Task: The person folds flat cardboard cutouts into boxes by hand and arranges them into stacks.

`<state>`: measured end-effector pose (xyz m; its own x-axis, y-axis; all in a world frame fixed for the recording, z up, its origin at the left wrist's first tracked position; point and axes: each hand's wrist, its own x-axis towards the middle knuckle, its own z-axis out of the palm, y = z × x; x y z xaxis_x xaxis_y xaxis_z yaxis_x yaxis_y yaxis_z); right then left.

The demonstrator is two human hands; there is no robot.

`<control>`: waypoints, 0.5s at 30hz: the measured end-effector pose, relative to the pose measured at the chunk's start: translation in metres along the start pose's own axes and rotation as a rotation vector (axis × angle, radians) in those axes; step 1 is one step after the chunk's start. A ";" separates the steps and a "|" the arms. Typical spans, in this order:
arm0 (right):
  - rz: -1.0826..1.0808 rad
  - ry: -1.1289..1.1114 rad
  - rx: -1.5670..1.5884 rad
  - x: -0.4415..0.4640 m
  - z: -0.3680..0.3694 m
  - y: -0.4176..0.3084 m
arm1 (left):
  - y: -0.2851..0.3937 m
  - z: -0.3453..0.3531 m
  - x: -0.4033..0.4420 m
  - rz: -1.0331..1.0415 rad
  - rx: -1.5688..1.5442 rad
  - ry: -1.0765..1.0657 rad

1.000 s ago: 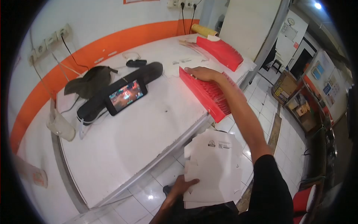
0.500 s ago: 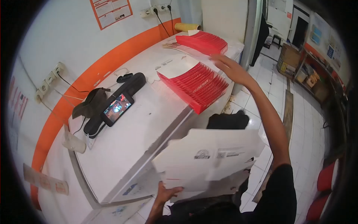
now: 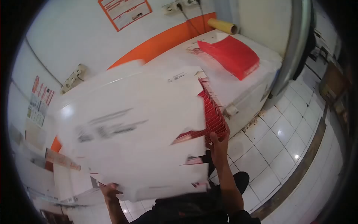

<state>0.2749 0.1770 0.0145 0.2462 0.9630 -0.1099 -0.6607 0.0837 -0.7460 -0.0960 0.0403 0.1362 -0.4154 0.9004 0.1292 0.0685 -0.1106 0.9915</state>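
A stack of flat white cardboard sheets (image 3: 149, 149) is raised in front of me, blurred by motion, with dark print on its face. My left hand (image 3: 112, 189) grips its lower left corner, thumb on top. At its right edge, my right hand (image 3: 219, 142) has its fingers closed by the red cardboard layers (image 3: 213, 115); whether it grips those or the white sheets is hard to tell. Another red cardboard stack (image 3: 233, 56) lies farther back on the white surface (image 3: 253, 93).
A yellow roll (image 3: 222, 26) lies at the back against the wall. Sockets (image 3: 175, 6) with plugged cables and an orange-framed notice (image 3: 125, 13) are on the wall. Tiled floor (image 3: 272, 138) runs along the right. A cardboard box (image 3: 333, 84) stands at the far right.
The white sheets have been lifted up and to the left, now covering the phone and black case. My right hand has come down from above the red stack to the sheets' right edge.
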 end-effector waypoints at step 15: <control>0.495 0.088 -0.620 0.147 0.019 -0.099 | 0.167 -0.002 -0.049 -0.715 0.081 0.666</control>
<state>0.3627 0.3153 0.0848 0.0994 0.8249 -0.5564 -0.1999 -0.5312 -0.8233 -0.0662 -0.0229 0.2955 -0.8082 0.3197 -0.4945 -0.3469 0.4201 0.8386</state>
